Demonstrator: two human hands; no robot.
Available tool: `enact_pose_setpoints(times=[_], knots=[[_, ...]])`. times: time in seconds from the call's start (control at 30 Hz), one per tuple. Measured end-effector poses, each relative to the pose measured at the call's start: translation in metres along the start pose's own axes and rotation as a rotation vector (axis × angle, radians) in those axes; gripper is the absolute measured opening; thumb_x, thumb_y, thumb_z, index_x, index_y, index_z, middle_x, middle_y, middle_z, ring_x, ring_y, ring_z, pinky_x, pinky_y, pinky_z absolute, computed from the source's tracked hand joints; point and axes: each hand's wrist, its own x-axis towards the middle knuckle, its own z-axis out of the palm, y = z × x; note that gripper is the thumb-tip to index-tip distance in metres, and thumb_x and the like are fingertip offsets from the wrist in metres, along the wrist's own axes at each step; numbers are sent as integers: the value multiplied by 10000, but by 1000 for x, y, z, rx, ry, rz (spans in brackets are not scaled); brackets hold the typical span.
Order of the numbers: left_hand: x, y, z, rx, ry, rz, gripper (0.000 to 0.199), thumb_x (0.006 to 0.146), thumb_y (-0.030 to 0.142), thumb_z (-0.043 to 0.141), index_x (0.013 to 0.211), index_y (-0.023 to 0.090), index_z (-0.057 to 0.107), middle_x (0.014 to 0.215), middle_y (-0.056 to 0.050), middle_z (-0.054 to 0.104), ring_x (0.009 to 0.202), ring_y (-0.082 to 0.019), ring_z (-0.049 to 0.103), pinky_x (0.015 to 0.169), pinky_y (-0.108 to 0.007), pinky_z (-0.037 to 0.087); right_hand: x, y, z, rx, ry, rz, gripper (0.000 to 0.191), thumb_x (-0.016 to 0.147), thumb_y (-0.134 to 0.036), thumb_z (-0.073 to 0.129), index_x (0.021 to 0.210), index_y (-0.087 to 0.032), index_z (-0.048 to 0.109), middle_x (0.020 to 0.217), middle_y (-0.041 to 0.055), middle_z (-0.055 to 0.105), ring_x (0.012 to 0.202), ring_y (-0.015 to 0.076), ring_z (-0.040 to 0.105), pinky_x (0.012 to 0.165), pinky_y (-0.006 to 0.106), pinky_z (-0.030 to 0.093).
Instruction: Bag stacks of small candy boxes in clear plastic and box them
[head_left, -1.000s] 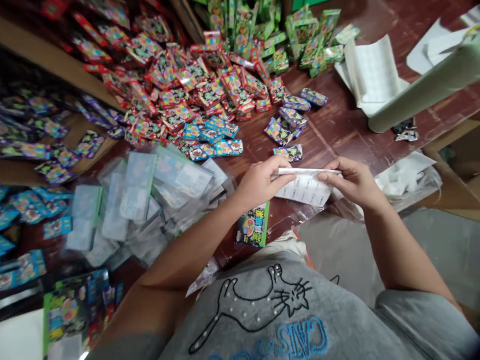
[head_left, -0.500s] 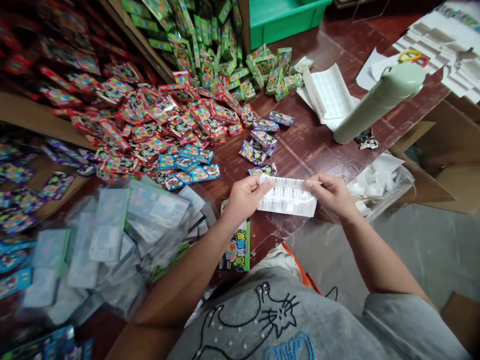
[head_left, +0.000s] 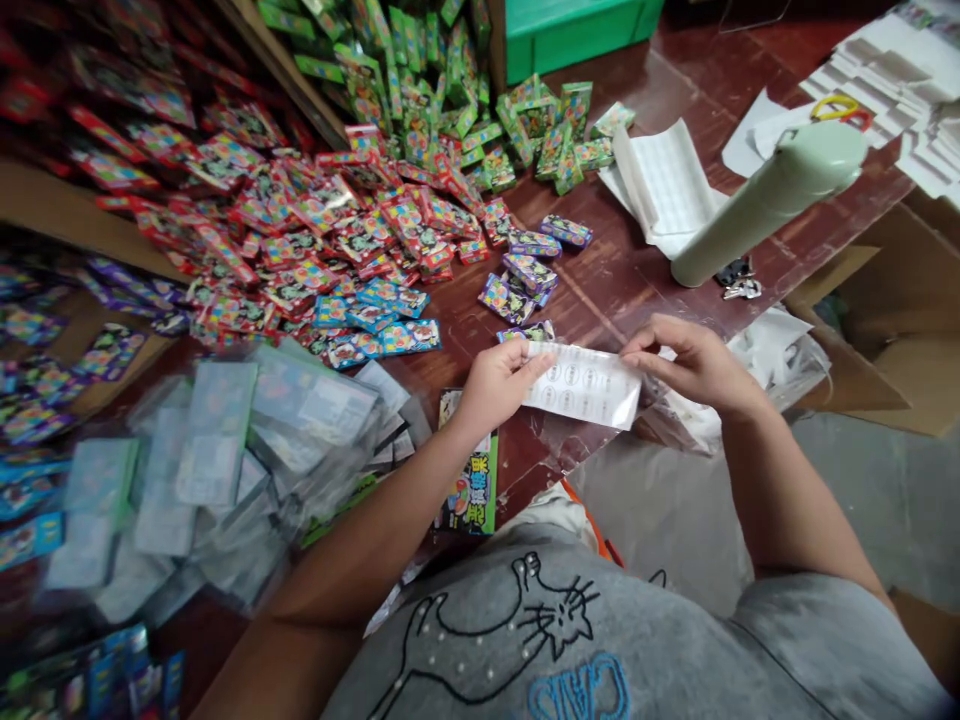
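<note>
A white sheet of round printed stickers (head_left: 581,388) is stretched between my hands above the table's front edge. My left hand (head_left: 496,382) pinches its left end between thumb and fingers. At the upper right corner of the sheet, my right hand (head_left: 686,362) has thumb and forefinger closed together; whether a sticker is between them is too small to tell. Under my left forearm lies a black and green printed box (head_left: 480,488). Small purple packets (head_left: 517,290) lie just beyond the sheet.
Red packets (head_left: 300,230), green packets (head_left: 555,130) and blue packets (head_left: 382,320) spread over the left and back. Plastic-wrapped packs (head_left: 217,430) lie left. A pale green bottle (head_left: 765,205), keys (head_left: 742,288) and a bag of paper scraps (head_left: 776,350) are right.
My right hand has moved right and slightly up, its fingers now at the sheet's upper right corner rather than over its end. My left hand still holds the left end.
</note>
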Motion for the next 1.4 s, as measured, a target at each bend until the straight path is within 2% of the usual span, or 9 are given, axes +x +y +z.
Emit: enact_pose_setpoints(times=[0.1,0.2,0.27,0.37,0.6,0.77,0.97,1.17,1.4], knots=[[-7,7,-12,260,26,70,411,925,535,821,1130,187,741,1062,-88,823,926,-224,767,838,-374,616,-6,1,-4,39,307,-50,163,958,-445,818,914,-291,789,855,31,726,785,199,655,738,373,505],[-32,20,-42,751,108,162,813,771,528,979,1433,193,646,1454,-158,705,1326,-344,648,1152,-518,512,-13,4,-4,124,560,14,111,877,-419,905,913,-361,818,844,37,697,751,232,608,715,427,467],[-57,26,-65,1024,109,127,837,764,508,989,1454,185,642,1514,-161,657,1398,-388,563,1202,-555,453,-15,0,5,196,542,66,140,838,-407,939,937,-394,841,863,45,698,754,243,602,725,452,463],[-93,25,-90,1175,23,3,506,885,415,901,1305,194,727,1376,-113,723,1291,-364,588,1142,-531,478,-13,-19,36,339,380,57,327,836,-377,940,1139,-442,837,904,39,704,795,241,628,726,443,513],[-146,25,-105,909,85,45,131,942,187,768,1063,203,721,1121,-53,758,1147,-255,667,1079,-441,522,12,-78,128,510,-111,-72,590,940,-275,842,1480,-388,633,962,-3,733,829,172,694,747,332,612],[-175,29,-116,484,260,2,293,947,127,663,1228,190,717,972,-15,751,905,-144,723,872,-291,587,36,-104,167,496,-341,-85,583,969,-337,824,1499,-323,581,961,-4,709,871,173,704,824,350,625],[-195,27,-120,284,325,-7,285,923,182,713,1202,189,769,907,0,756,851,-130,726,881,-276,595,58,-120,198,404,-574,-37,729,889,-392,882,1536,-318,555,941,-3,697,881,192,692,844,373,627],[-203,32,-121,165,345,13,273,913,187,738,1183,180,780,898,-5,760,847,-139,728,898,-297,609,57,-128,206,195,-500,-148,869,905,-361,841,1670,-347,430,1033,38,713,981,265,692,966,502,622],[-209,29,-125,26,290,1,290,907,177,778,1197,168,759,917,-11,739,875,-141,718,938,-327,619,32,-124,213,-62,-366,-278,719,1018,-460,724,1676,-391,443,1034,31,793,1081,332,705,1212,678,416]])
